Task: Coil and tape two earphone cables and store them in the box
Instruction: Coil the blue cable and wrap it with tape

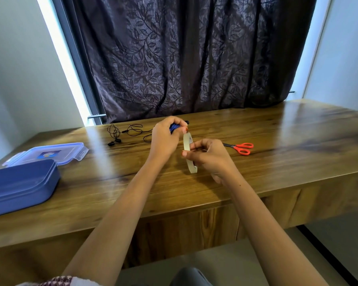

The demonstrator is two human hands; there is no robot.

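Left hand (165, 139) grips cable (173, 127); right hand (211, 158), tape (187, 142)

Wood desk (256, 162) w/ glossy top; dark leaf-pattern curtain (184, 58) behind; daylight at window edges; pale walls (19, 69).

This looks like a room in a home, with one corner set up for study. A heavy dark purple curtain with a woven leaf pattern (184, 58) hangs across a window with a dark metal frame (77, 65), and daylight shows at both edges. Plain pale painted walls (19, 58) flank it. A glossy brown wood-grain desk (277, 157) stands against the window, above a pale floor (225, 259). Household items lie on it: a blue plastic storage box (19, 182), a clear clip-lock lid (50, 153) and small orange-handled scissors (243, 148)
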